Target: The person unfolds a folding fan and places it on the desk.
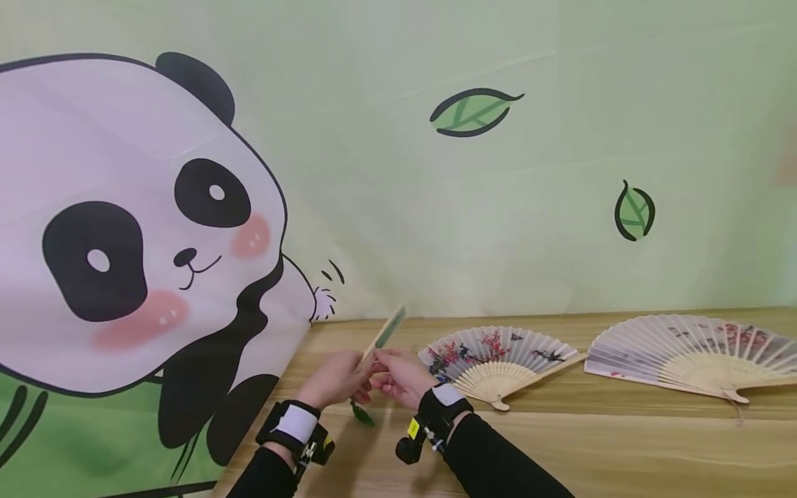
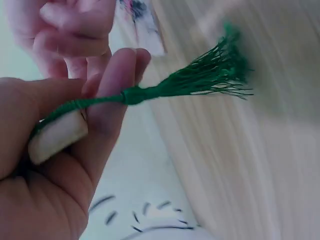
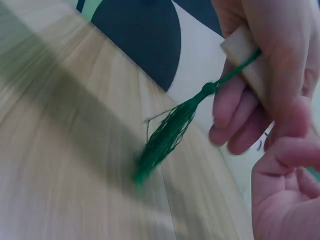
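My left hand grips a closed folding fan with pale ribs and a green leaf. The fan stands tilted above the table, its top pointing away to the right. A green tassel hangs from the squared rib end, which pokes out of the left palm. Close against the left fingers, my right hand pinches the fan's edge with thumb and curled fingers. In the right wrist view, the tassel dangles over the wood, and the right hand partly hides the fan's upper part.
To the right on the wooden table lies an open fan with red blossoms. Farther right is a second open fan, pale purple with flowers. Behind the table hangs a green backdrop with a printed panda and leaves.
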Motion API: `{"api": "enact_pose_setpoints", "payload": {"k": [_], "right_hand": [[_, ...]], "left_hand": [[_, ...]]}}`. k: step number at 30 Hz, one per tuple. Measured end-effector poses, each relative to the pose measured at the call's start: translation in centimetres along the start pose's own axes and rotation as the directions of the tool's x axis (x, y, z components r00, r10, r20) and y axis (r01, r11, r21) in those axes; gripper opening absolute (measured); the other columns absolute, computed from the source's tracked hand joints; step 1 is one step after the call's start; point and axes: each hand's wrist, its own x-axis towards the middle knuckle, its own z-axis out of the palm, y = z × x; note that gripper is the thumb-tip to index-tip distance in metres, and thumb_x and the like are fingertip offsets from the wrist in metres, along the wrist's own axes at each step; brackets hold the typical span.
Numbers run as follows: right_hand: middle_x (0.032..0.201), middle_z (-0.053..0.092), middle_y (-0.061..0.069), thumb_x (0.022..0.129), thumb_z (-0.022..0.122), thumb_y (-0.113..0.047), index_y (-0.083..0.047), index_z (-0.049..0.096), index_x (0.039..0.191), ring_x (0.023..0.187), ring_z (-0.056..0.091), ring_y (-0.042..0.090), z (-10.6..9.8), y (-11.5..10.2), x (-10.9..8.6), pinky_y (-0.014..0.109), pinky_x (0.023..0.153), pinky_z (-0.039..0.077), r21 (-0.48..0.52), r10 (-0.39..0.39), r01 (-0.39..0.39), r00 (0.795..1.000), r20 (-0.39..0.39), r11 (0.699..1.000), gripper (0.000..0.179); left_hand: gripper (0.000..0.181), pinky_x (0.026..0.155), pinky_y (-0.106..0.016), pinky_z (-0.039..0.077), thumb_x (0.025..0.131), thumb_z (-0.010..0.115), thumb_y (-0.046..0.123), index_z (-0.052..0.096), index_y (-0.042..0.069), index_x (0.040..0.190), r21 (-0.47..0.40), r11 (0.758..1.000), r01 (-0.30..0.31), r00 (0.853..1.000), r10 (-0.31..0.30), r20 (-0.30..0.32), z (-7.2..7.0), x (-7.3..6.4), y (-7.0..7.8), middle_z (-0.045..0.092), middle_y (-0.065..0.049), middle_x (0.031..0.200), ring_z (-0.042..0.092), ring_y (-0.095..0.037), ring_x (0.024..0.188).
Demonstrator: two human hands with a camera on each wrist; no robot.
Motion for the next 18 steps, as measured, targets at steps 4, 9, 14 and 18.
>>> {"api": "enact_pose_setpoints", "payload": {"k": [4,9,14,18], "right_hand": [[0.084,0.059,0.001,0.106,0.05,-0.021,0.003,0.057,0.123,0.046,0.044,0.002,-2.5,-1.1,-1.5,0.01,0.038,0.031,0.016,-0.038,0.038,0.999,-0.014,0.999,0.03],[0.079,0.056,0.0,0.105,0.052,-0.018,0.004,0.057,0.117,0.044,0.043,0.001,-6.3,-3.1,-4.4,0.011,0.036,0.028,-0.06,-0.147,0.143,0.987,-0.064,0.988,0.026],[0.072,0.053,0.001,0.102,0.057,-0.02,0.003,0.058,0.101,0.045,0.047,0.004,-9.3,-5.7,-7.4,0.014,0.039,0.034,-0.245,-0.276,0.239,0.952,-0.13,0.94,0.023],[0.067,0.054,0.003,0.102,0.059,-0.021,0.002,0.06,0.094,0.045,0.05,0.008,-11.2,-7.8,-10.2,0.016,0.04,0.038,-0.401,-0.351,0.25,0.915,-0.2,0.881,0.024]], "left_hand": [[0.036,0.059,-0.038,0.061,0.108,0.045,0.023,0.062,-0.009,0.103,-0.013,0.998,-0.054,0.998,0.055,0.041,1.3,0.8,2.0,0.065,-0.021,0.079,0.068,-0.021,0.062],[0.046,0.051,-0.029,0.055,0.111,0.034,0.031,0.064,-0.003,0.105,-0.032,0.993,-0.117,0.993,0.118,0.024,4.7,2.4,5.1,0.066,-0.014,0.074,0.066,-0.019,0.058],[0.037,0.045,-0.027,0.052,0.11,0.035,0.023,0.062,-0.002,0.105,-0.038,0.972,-0.232,0.966,0.226,-0.125,8.5,4.2,8.2,0.062,-0.009,0.069,0.062,-0.019,0.053],[0.027,0.042,-0.025,0.05,0.108,0.042,0.017,0.062,-0.001,0.109,-0.034,0.953,-0.3,0.923,0.281,-0.265,11.4,5.1,10.7,0.059,-0.005,0.069,0.057,-0.01,0.049]]}}
